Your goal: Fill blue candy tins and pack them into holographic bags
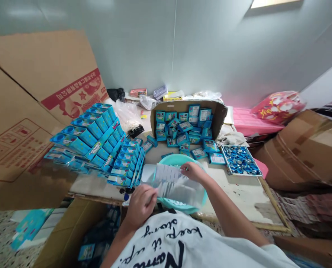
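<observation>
Both hands work at a sheet of clear plastic [177, 188] above a turquoise bowl [168, 159] near the front edge of the counter [235, 191]. The left hand [141, 203] has its fingers curled, with the fingertips at the sheet's left edge; whether they grip it cannot be told. The right hand [193, 172] pinches the sheet's far edge between thumb and fingers. The sheet covers much of the bowl, and small white pieces [177, 203] show below its near edge.

At the far left stands a large cardboard carton [21, 70] with red printing. In front of it, a tall stack of blue display boxes [94, 130] leans over the counter's left end. Below, an open carton [71, 227] on the floor holds more blue packets. Next come tight rows of smaller blue boxes [126, 163], beside the bowl. Behind the bowl, a brown cardboard box [219, 119] lies with its open side toward the person, full of jumbled little packets [184, 127], some spilling out onto the counter. To the right sits a shallow tray [245, 174] packed with round blue-and-silver pieces [238, 159]. Farther right are a red patterned bag [280, 106] and a big taped carton [291, 152].
</observation>
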